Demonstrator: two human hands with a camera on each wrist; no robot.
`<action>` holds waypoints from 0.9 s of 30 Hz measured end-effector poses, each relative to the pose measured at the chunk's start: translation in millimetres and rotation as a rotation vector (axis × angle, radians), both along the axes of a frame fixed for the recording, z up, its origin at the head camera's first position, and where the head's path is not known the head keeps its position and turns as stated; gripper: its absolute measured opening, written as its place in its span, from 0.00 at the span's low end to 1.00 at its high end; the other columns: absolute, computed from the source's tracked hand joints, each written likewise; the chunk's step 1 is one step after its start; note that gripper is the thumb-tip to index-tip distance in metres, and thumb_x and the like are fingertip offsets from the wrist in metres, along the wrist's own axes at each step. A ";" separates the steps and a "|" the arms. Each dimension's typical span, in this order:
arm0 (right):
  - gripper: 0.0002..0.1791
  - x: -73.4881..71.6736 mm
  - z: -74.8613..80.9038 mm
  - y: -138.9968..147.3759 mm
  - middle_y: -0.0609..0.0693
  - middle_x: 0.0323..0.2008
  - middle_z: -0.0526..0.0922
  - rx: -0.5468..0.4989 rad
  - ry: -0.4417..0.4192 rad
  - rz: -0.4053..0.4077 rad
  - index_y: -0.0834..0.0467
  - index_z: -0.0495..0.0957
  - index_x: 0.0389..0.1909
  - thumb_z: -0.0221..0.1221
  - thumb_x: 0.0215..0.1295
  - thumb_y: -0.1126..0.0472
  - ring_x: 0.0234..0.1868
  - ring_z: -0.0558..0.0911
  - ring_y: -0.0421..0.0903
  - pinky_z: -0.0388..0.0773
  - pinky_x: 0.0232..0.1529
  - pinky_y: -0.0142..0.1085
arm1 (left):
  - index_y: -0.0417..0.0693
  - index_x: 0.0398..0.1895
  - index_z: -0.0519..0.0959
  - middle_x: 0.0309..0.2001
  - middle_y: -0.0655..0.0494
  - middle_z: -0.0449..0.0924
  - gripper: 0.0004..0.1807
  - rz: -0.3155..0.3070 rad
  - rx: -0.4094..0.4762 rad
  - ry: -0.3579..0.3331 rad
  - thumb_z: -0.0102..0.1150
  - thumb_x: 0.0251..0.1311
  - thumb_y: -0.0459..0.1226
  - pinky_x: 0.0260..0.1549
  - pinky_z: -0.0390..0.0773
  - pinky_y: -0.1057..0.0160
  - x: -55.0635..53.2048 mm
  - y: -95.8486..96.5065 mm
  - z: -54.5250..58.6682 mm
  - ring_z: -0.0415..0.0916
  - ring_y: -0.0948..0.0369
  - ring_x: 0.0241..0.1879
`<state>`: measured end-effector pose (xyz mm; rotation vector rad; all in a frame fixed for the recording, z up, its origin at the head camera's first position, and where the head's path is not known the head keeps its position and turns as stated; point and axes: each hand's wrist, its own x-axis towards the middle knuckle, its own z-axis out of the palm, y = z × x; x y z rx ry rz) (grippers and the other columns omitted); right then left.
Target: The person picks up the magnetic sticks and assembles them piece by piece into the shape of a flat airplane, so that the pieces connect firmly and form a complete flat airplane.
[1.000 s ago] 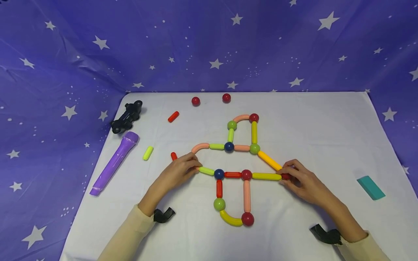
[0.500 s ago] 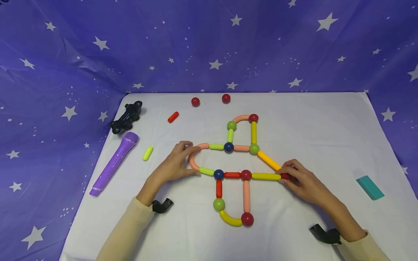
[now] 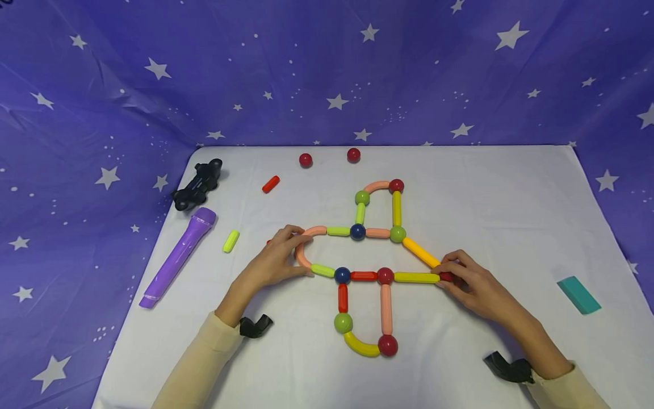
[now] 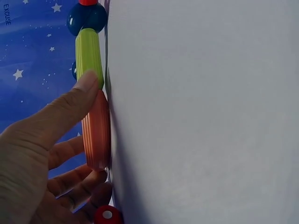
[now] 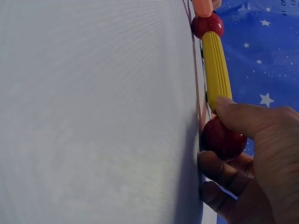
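Observation:
A flat figure of magnetic rods and balls lies on the white table (image 3: 439, 375). At its left end my left hand (image 3: 271, 261) holds the curved pink rod (image 3: 301, 255), thumb at the joint with a lime rod (image 3: 323, 270) and fingers behind the bend. In the left wrist view the thumb lies over that joint. My right hand (image 3: 472, 287) grips a red ball (image 5: 224, 138) at the figure's right tip, where a yellow rod (image 3: 416, 278) and an orange-yellow rod (image 3: 421, 252) meet. The right thumb presses the yellow rod's end. In the head view, fingers mostly hide this ball.
Two loose red balls (image 3: 353, 155) sit near the back edge. A red rod (image 3: 271, 184) and a lime rod (image 3: 231, 241) lie left of the figure. Further left are a purple microphone-shaped object (image 3: 179, 258) and a black game controller (image 3: 198, 184). A teal block (image 3: 579, 295) lies right.
My left hand has shifted up slightly and spread from the lower joint to span the pink curve, which now shows more. The right hand stays on the red ball.

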<state>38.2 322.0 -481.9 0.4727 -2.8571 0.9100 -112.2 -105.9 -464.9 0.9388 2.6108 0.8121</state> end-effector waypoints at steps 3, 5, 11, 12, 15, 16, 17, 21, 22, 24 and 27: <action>0.23 -0.1 -0.1 0.1 0.44 0.48 0.73 0.002 -0.001 -0.003 0.46 0.82 0.46 0.73 0.49 0.68 0.41 0.73 0.36 0.70 0.40 0.17 | 0.49 0.61 0.77 0.60 0.49 0.69 0.39 -0.006 -0.003 0.018 0.79 0.42 0.49 0.56 0.75 0.51 0.9 0.6 0.7 0.70 0.53 0.56; 0.23 0.0 -0.1 0.0 0.44 0.47 0.73 0.005 -0.001 -0.003 0.46 0.82 0.46 0.73 0.49 0.68 0.40 0.73 0.36 0.71 0.40 0.18 | 0.49 0.61 0.77 0.59 0.49 0.69 0.39 -0.011 -0.003 0.027 0.79 0.42 0.49 0.55 0.75 0.51 1.3 0.7 1.1 0.70 0.54 0.56; 0.23 -0.5 0.3 -0.2 0.44 0.48 0.73 0.017 -0.004 -0.003 0.46 0.82 0.46 0.73 0.49 0.68 0.40 0.73 0.36 0.72 0.39 0.19 | 0.49 0.60 0.77 0.59 0.50 0.69 0.38 -0.015 0.005 0.036 0.79 0.43 0.48 0.55 0.76 0.52 1.6 0.0 1.0 0.70 0.55 0.56; 0.23 -0.6 0.4 -0.2 0.44 0.48 0.73 0.017 -0.005 -0.003 0.46 0.82 0.46 0.73 0.49 0.68 0.40 0.73 0.36 0.72 0.39 0.19 | 0.49 0.60 0.77 0.59 0.50 0.69 0.38 -0.016 0.007 0.038 0.79 0.43 0.48 0.55 0.76 0.52 1.6 -0.1 0.9 0.70 0.55 0.56; 0.23 -0.3 0.8 -0.2 0.44 0.47 0.73 0.016 -0.004 -0.002 0.47 0.82 0.46 0.72 0.49 0.68 0.40 0.73 0.36 0.72 0.38 0.20 | 0.49 0.60 0.77 0.59 0.50 0.69 0.38 -0.021 0.009 0.043 0.79 0.43 0.48 0.56 0.75 0.52 1.5 0.0 0.7 0.69 0.55 0.56; 0.23 -0.1 0.8 -0.3 0.44 0.47 0.73 0.014 -0.004 -0.002 0.47 0.82 0.46 0.72 0.49 0.68 0.40 0.73 0.36 0.72 0.38 0.20 | 0.49 0.60 0.77 0.59 0.50 0.69 0.38 -0.023 0.008 0.044 0.79 0.43 0.48 0.56 0.75 0.52 1.4 0.1 0.6 0.69 0.55 0.56; 0.23 0.0 0.7 -0.3 0.44 0.47 0.73 0.013 -0.004 -0.001 0.47 0.82 0.46 0.72 0.49 0.69 0.40 0.73 0.36 0.72 0.38 0.20 | 0.49 0.60 0.77 0.59 0.50 0.69 0.37 -0.024 0.008 0.046 0.79 0.43 0.48 0.56 0.75 0.52 1.3 0.1 0.4 0.69 0.55 0.57; 0.24 -0.2 0.5 -0.1 0.43 0.47 0.73 -0.002 -0.011 -0.001 0.46 0.82 0.47 0.72 0.49 0.69 0.41 0.73 0.36 0.71 0.40 0.18 | 0.48 0.60 0.77 0.59 0.50 0.69 0.38 -0.024 0.007 0.049 0.79 0.43 0.48 0.56 0.74 0.51 1.1 0.4 0.5 0.69 0.55 0.56; 0.25 -0.4 0.6 0.0 0.43 0.47 0.73 -0.009 -0.014 0.000 0.45 0.82 0.48 0.72 0.49 0.69 0.42 0.73 0.36 0.70 0.41 0.17 | 0.48 0.60 0.77 0.59 0.50 0.69 0.38 -0.022 0.004 0.050 0.79 0.43 0.48 0.56 0.74 0.51 1.0 0.4 0.5 0.69 0.55 0.56; 0.26 -1.0 0.9 0.7 0.43 0.47 0.73 -0.037 -0.018 0.002 0.46 0.81 0.49 0.73 0.49 0.69 0.41 0.72 0.35 0.70 0.40 0.17 | 0.48 0.60 0.77 0.59 0.49 0.69 0.38 -0.017 0.003 0.045 0.79 0.43 0.48 0.56 0.74 0.51 0.9 0.5 0.6 0.70 0.54 0.56; 0.28 -2.2 1.2 2.1 0.44 0.46 0.74 -0.084 -0.010 0.012 0.49 0.80 0.51 0.73 0.48 0.71 0.38 0.71 0.35 0.70 0.36 0.18 | 0.49 0.61 0.77 0.60 0.49 0.69 0.39 -0.011 -0.002 0.037 0.79 0.42 0.49 0.56 0.74 0.50 0.7 0.4 0.7 0.70 0.54 0.56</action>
